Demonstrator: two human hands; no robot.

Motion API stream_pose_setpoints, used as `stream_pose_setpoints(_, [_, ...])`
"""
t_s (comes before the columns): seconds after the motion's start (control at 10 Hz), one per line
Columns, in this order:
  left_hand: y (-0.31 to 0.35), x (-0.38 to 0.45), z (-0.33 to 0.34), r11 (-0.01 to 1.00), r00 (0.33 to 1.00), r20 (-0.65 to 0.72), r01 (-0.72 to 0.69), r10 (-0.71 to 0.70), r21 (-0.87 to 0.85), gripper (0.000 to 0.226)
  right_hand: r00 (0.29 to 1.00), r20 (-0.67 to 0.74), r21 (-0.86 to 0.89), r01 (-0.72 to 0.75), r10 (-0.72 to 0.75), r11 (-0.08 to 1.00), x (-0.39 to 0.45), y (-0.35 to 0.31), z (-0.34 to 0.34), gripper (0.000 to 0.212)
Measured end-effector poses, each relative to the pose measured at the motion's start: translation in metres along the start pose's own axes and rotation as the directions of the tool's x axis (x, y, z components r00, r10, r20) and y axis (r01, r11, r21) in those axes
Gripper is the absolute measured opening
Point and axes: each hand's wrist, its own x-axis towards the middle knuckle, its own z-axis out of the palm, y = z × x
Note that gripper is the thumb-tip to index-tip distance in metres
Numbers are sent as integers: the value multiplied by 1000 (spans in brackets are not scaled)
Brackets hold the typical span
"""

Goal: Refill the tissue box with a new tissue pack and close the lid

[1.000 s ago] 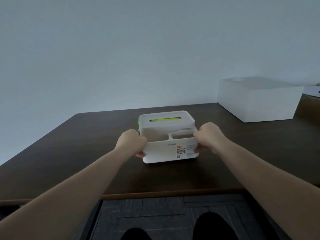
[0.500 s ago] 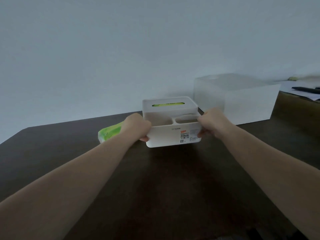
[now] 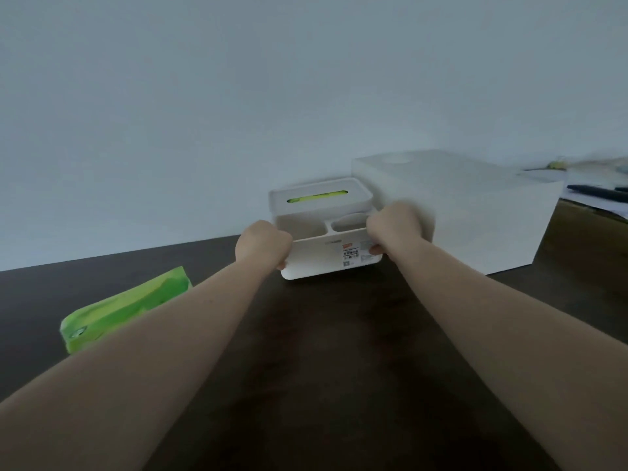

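Note:
A white plastic tissue box (image 3: 326,263) with front storage compartments is on the dark table, or just above it. Its lid (image 3: 319,195) is on, and green shows through the slot. My left hand (image 3: 263,244) grips the box's near left corner, and my right hand (image 3: 394,229) grips its near right corner. A green tissue pack (image 3: 125,309) lies on the table to the left, partly behind my left forearm.
A large white box (image 3: 475,212) stands at the right, close behind the tissue box. Beyond it, at the far right, are papers and a dark pen (image 3: 598,192). The dark wooden table (image 3: 339,368) reaches back to a plain wall.
With both hands gripping it, the tissue box has shifted away from me and to the right, uncovering the green tissue pack on the left. My view has tilted up and forward.

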Motion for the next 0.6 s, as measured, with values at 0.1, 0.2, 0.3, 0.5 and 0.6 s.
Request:
stream_pose_setpoints(0.1, [3, 15, 11, 999, 1000, -6, 2, -2, -37, 22, 998, -69, -46, 2, -5, 999, 11, -6, 3, 16])
stream_pose_setpoints(0.2, [3, 29, 20, 999, 999, -38, -1, -1, -38, 23, 996, -88, -84, 23, -30, 996, 23, -2, 10, 15])
stream_pose_setpoints(0.3, [1, 40, 29, 999, 993, -111, -40, 37, -28, 32, 994, -93, -90, 55, -63, 994, 26, 5, 14, 21])
stream_pose_setpoints(0.5, [-14, 39, 39, 990, 989, -149, -32, 10, -140, 57, 987, -109, -155, 98, -116, 983, 13, 19, 17, 29])
stream_pose_setpoints(0.6, [-33, 30, 46, 986, 987, -162, -24, -2, -163, 53, 993, -76, -93, 87, -95, 992, 9, 24, 8, 40])
